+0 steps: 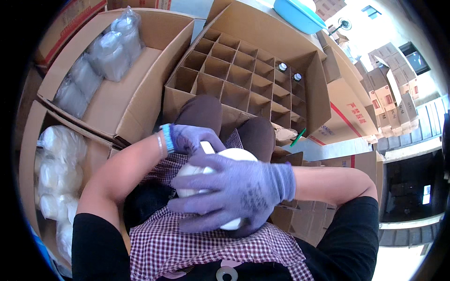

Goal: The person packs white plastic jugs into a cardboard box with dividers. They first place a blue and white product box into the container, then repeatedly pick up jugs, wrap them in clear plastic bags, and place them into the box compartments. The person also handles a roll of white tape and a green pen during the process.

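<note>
Over my lap, both hands, in grey-purple gloves, hold a smooth white rounded object (240, 154); my fingers cover too much of it to tell its kind. My right hand (229, 192) lies across its near side, fingers curved over it. Beyond it on the left, my left hand (194, 138) grips it from the far side, its fingertips partly hidden. A narrow white piece (206, 147) sticks up next to the left hand; whether it belongs to the same object I cannot tell. Past my knees stands a carton with cardboard dividers (229, 72).
Two capped bottles (282, 67) stand in the divided carton's right cells. Left are an open carton (154, 70) with plastic-wrapped white items (112, 54) and another with bagged white items (58, 173). A green strip (298, 137) lies by the carton; a blue basin (300, 18) sits behind.
</note>
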Available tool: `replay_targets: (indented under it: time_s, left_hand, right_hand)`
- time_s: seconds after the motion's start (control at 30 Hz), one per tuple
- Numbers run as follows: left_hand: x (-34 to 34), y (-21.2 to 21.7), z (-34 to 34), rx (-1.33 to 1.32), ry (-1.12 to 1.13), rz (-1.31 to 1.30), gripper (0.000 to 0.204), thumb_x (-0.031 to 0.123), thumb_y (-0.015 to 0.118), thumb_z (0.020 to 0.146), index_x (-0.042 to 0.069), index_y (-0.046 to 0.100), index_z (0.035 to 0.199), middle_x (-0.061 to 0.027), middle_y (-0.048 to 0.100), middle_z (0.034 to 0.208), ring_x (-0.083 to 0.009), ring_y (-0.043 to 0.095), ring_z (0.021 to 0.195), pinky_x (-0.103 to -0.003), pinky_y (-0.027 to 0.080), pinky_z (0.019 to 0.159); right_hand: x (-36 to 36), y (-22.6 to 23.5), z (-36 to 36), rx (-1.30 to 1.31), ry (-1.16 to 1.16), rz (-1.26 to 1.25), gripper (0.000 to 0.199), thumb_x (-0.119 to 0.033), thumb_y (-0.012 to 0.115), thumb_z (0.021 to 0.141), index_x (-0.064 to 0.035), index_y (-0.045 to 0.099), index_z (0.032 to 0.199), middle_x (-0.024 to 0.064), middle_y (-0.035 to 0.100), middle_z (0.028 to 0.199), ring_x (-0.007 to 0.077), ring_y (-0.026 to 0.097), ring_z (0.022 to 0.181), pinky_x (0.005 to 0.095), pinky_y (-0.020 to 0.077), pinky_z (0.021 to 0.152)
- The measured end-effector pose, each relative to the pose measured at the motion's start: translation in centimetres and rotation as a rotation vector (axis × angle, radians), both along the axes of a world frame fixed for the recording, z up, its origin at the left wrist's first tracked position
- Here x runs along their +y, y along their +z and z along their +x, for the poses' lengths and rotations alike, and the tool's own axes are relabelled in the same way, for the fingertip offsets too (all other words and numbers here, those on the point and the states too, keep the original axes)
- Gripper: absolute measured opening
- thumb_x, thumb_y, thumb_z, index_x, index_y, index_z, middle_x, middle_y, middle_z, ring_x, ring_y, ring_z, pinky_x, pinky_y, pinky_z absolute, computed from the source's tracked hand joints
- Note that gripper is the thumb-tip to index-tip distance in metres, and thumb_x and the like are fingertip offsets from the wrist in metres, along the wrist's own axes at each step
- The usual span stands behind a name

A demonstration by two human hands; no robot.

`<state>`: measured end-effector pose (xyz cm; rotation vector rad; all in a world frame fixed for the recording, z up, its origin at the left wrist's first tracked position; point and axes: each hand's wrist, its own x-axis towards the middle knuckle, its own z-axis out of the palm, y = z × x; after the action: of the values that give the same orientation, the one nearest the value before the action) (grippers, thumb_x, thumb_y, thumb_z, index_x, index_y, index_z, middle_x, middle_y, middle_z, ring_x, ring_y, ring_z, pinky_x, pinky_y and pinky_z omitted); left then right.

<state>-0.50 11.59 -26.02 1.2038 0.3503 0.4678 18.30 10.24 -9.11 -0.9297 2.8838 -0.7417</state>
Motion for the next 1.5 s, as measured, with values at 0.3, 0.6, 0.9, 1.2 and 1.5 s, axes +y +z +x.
replay_targets:
  time_s: [0.3,0.6,0.9,1.2,1.5]
  left_hand:
    - [-12.7,5.3,6.7,0.638,1.047,0.183,0.077,0.026,0.080,0.083,-0.003,0.047,0.147,-0.0165,0.066,0.130,-0.0219,0.065,0.114,-0.036,0.051,0.100]
    - [-9.2,3.0,0.3,0.109,0.629,-0.003,0.064,0.022,0.083,0.079,0.003,0.061,0.137,-0.0123,0.070,0.122,-0.0199,0.067,0.111,-0.036,0.054,0.098]
    - [-9.6,4.3,3.6,0.144,0.792,0.119,0.071,0.026,0.083,0.080,0.002,0.056,0.141,-0.0179,0.070,0.123,-0.0266,0.069,0.110,-0.037,0.053,0.099]
    - [-12.0,4.9,9.0,0.666,0.959,0.304,0.079,0.037,0.078,0.081,0.003,0.050,0.147,-0.0254,0.066,0.123,-0.0348,0.069,0.108,-0.040,0.052,0.099]
    - [-10.9,4.2,4.2,0.381,0.758,0.283,0.077,0.032,0.080,0.081,0.011,0.050,0.149,-0.0176,0.070,0.120,-0.0299,0.070,0.108,-0.042,0.055,0.098]
  right_hand:
    - [6.5,-10.7,6.5,-0.418,-1.210,-0.992,0.068,-0.024,0.066,0.088,-0.0047,0.040,0.148,0.0240,0.050,0.139,0.0414,0.051,0.129,0.0465,0.0422,0.109]
    - [3.3,-1.1,3.5,0.052,-0.414,-0.016,0.087,-0.075,0.064,0.079,-0.0179,0.054,0.143,0.0199,0.044,0.151,0.0423,0.040,0.140,0.0631,0.0253,0.115]
    - [3.5,-5.9,6.5,-0.166,-1.102,-0.793,0.058,-0.047,0.060,0.096,-0.0038,0.055,0.134,0.0194,0.053,0.139,0.0337,0.050,0.129,0.0417,0.0420,0.107]
    - [6.0,-13.9,9.3,-0.490,-1.297,-1.550,0.062,-0.048,0.058,0.099,-0.0059,0.046,0.142,0.0130,0.058,0.131,0.0228,0.065,0.112,0.0334,0.0557,0.094]
    - [2.6,-5.0,7.6,0.162,-0.606,0.001,0.087,-0.076,0.051,0.085,-0.0059,0.054,0.137,0.0222,0.048,0.141,0.0442,0.041,0.136,0.0519,0.0255,0.118]
